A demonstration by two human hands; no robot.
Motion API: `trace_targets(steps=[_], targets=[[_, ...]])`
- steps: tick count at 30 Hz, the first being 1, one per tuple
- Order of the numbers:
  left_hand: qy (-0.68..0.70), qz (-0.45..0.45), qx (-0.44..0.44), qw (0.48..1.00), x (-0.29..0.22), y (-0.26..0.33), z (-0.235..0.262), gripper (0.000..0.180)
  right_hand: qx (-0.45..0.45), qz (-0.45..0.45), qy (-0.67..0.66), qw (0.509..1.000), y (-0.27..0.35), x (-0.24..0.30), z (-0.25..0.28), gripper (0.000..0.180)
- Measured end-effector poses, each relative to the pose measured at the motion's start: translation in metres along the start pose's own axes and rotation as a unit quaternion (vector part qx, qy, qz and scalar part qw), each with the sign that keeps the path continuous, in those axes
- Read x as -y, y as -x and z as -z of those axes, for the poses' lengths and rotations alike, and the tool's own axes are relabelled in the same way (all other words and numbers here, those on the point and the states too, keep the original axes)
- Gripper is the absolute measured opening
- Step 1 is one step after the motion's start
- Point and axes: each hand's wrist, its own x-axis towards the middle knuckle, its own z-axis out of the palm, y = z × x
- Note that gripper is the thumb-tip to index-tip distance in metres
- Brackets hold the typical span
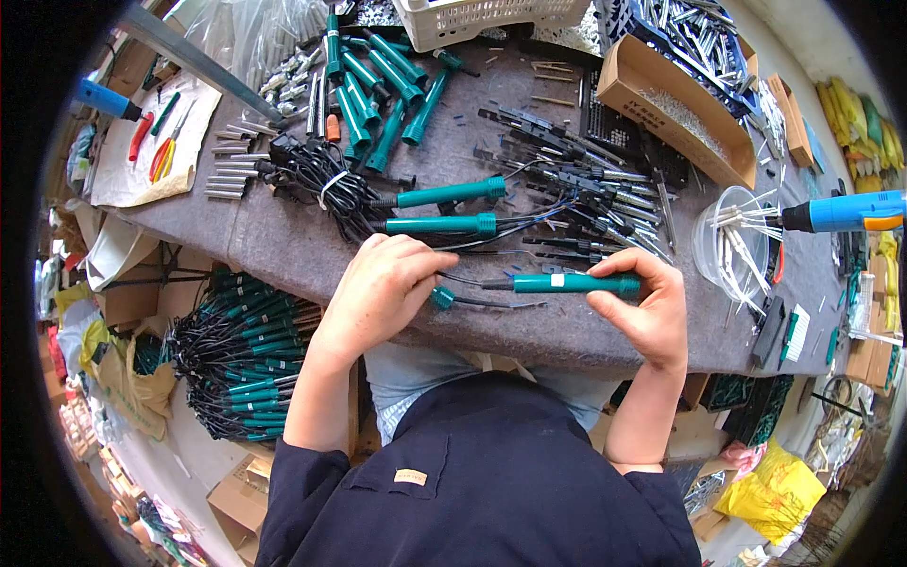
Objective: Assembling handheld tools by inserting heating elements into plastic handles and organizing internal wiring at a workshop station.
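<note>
Close to the table's front edge, my right hand [652, 307] grips the right end of a green tubular handle [557, 283], thumb below and fingers around it. A black cord [461, 278] leaves the handle's left end, and my left hand [373, 293] pinches it between thumb and fingers. Just below that hand is a small green cap [441, 298] with a dark lead. Beyond lie an upper green handle [452, 192] and a lower green handle [439, 225], thin wires running from their right ends. A tied bundle of black cord [345, 194] lies to their left.
Dark slim metal parts [605, 194] spread behind my right hand. A clear tub [704, 248] of white rods stands at right, beside a blue electric tool [841, 214]. More green handles [383, 80] pile at the back; corded ones [250, 359] are heaped below the table.
</note>
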Motion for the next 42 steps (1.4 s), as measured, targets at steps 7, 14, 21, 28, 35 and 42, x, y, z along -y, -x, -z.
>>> trace_targets(steps=[7,14,21,28,35,42], targets=[[0.005,0.011,-0.051,0.999,0.001,-0.001,-0.012,0.025,0.014,0.014,0.082,0.996,0.004,0.024,-0.016,0.018],[0.029,0.010,-0.062,0.998,-0.002,-0.005,-0.010,0.019,-0.055,0.030,0.037,0.997,0.010,0.016,-0.013,0.022],[0.026,0.000,-0.058,0.998,0.004,-0.004,-0.013,0.031,-0.021,0.032,0.099,0.994,0.000,0.011,-0.041,0.020],[0.032,0.036,-0.106,0.993,0.009,0.004,-0.006,0.051,-0.022,0.095,0.167,0.981,-0.003,0.014,-0.035,0.019],[0.015,0.062,-0.095,0.993,0.005,0.009,-0.006,0.053,0.060,0.118,0.355,0.925,-0.006,0.020,-0.072,0.021],[-0.074,-0.055,-0.078,0.993,-0.003,0.005,-0.008,0.042,0.057,0.141,0.309,0.939,-0.008,0.026,-0.088,0.026]])
